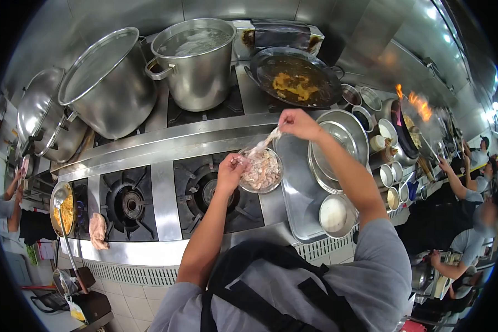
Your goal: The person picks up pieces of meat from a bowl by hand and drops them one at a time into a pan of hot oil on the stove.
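Note:
A round bowl (280, 176) of pale, flour-coated raw pieces (262, 170) sits over a burner in front of me. My right hand (297, 124) is closed on the upper end of a whitish coated strip (264, 144), raised above the bowl's far side. The strip slants down toward the bowl's left rim. There my left hand (232, 170) has its fingers curled together, with bits of coating on them; what they grip is hidden. Beyond my right hand, a dark wok (265, 65) holds oil with golden frying pieces (295, 86) in it.
Large steel pots (199, 83) stand at the back left. A metal tray (299, 210) with bowls lies to the right. A pan of yellow food (66, 207) and a crumpled cloth (98, 231) are at left. Flames (419, 105) rise at right near several co-workers (442, 216).

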`<action>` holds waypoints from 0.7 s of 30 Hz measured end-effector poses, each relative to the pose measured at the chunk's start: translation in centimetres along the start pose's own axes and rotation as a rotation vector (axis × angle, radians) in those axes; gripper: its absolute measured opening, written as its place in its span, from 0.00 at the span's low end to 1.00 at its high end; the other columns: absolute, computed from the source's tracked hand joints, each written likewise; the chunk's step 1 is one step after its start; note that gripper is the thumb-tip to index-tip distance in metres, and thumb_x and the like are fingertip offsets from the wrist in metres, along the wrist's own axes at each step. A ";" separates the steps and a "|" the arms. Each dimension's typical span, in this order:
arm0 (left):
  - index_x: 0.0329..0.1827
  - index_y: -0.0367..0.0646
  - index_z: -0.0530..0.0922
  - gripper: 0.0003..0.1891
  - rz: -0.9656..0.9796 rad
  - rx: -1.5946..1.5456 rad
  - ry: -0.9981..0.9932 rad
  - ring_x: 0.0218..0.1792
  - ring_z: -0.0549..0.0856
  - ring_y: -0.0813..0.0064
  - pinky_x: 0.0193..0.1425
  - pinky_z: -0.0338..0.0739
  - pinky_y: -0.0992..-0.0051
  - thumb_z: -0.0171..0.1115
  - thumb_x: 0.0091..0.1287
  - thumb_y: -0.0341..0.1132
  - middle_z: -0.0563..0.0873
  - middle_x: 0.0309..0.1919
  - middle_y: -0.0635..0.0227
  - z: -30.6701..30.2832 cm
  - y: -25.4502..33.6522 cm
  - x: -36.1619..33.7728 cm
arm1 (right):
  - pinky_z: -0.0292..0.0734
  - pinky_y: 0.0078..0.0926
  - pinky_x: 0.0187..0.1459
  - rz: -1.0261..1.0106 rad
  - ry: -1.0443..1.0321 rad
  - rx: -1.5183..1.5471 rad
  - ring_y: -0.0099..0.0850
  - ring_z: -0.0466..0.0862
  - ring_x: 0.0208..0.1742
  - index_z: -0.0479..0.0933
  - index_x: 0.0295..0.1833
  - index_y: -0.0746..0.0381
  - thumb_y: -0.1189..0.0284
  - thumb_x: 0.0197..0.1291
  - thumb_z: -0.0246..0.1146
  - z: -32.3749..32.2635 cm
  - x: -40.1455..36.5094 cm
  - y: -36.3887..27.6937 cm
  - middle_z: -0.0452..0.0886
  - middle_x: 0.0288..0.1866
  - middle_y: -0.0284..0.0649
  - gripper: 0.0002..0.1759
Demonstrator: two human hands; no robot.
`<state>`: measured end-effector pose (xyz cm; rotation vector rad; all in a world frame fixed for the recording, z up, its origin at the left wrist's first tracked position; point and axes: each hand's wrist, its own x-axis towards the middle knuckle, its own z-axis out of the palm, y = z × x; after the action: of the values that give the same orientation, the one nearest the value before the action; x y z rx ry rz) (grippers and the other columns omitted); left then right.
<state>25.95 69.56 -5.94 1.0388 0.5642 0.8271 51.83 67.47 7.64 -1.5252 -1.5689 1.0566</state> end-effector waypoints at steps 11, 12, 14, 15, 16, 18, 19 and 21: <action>0.49 0.39 0.75 0.21 0.378 0.973 -0.044 0.46 0.79 0.51 0.51 0.76 0.63 0.62 0.49 0.28 0.78 0.47 0.52 1.1 0.0 -0.8 | 0.63 0.15 0.24 -0.057 0.151 -0.001 0.16 0.70 0.23 0.74 0.32 0.60 0.76 0.50 0.60 -11.8 3.6 -5.2 0.73 0.23 0.28 0.02; 0.49 0.41 0.76 0.21 0.357 1.068 -0.073 0.48 0.78 0.51 0.52 0.75 0.62 0.63 0.50 0.29 0.76 0.49 0.53 1.5 -0.2 -1.3 | 0.63 0.15 0.24 -0.047 0.156 0.026 0.16 0.70 0.23 0.74 0.32 0.60 0.76 0.50 0.59 -12.9 4.0 -5.3 0.73 0.23 0.28 0.02; 0.50 0.45 0.77 0.20 0.341 1.230 -0.117 0.49 0.77 0.51 0.51 0.76 0.60 0.63 0.50 0.31 0.73 0.52 0.57 2.4 0.2 -2.1 | 0.63 0.15 0.24 -0.038 0.159 0.052 0.16 0.70 0.23 0.74 0.31 0.61 0.76 0.50 0.59 -14.7 4.9 -5.2 0.74 0.23 0.28 0.02; 0.50 0.45 0.77 0.20 0.338 1.231 -0.115 0.49 0.77 0.51 0.51 0.76 0.60 0.63 0.50 0.31 0.73 0.52 0.57 2.7 0.1 -2.3 | 0.64 0.15 0.25 -0.025 0.187 0.005 0.17 0.71 0.23 0.74 0.31 0.61 0.76 0.50 0.60 -15.4 5.2 -5.0 0.74 0.23 0.28 0.03; 0.50 0.45 0.77 0.20 0.301 1.263 -0.112 0.48 0.77 0.52 0.50 0.77 0.60 0.63 0.51 0.31 0.72 0.51 0.57 2.9 0.0 -2.4 | 0.64 0.15 0.25 -0.012 0.217 -0.042 0.17 0.71 0.23 0.74 0.31 0.61 0.75 0.49 0.60 -16.0 5.4 -4.7 0.74 0.23 0.28 0.03; 0.50 0.45 0.77 0.20 0.259 1.297 -0.109 0.48 0.77 0.53 0.49 0.78 0.60 0.62 0.51 0.30 0.72 0.51 0.57 3.0 -0.4 -2.3 | 0.66 0.18 0.26 -0.011 0.230 -0.133 0.19 0.72 0.23 0.74 0.30 0.62 0.74 0.49 0.60 -16.8 5.6 -3.7 0.75 0.22 0.30 0.03; 0.50 0.45 0.77 0.20 0.269 1.312 -0.103 0.47 0.77 0.53 0.47 0.78 0.60 0.62 0.51 0.29 0.72 0.50 0.57 2.9 -0.7 -2.2 | 0.69 0.21 0.27 -0.015 0.243 -0.225 0.21 0.73 0.24 0.75 0.29 0.63 0.74 0.49 0.61 -17.1 5.8 -3.2 0.76 0.22 0.32 0.04; 0.50 0.45 0.77 0.19 0.274 1.330 -0.093 0.47 0.77 0.53 0.46 0.79 0.60 0.61 0.52 0.29 0.71 0.50 0.56 2.9 -0.9 -2.2 | 0.69 0.21 0.27 -0.038 0.244 -0.412 0.21 0.73 0.24 0.75 0.29 0.63 0.74 0.48 0.61 -18.6 6.9 0.3 0.76 0.22 0.31 0.04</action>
<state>27.15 66.06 -5.47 2.3917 0.9261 0.5705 68.33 75.87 14.87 -1.8071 -1.6999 0.5171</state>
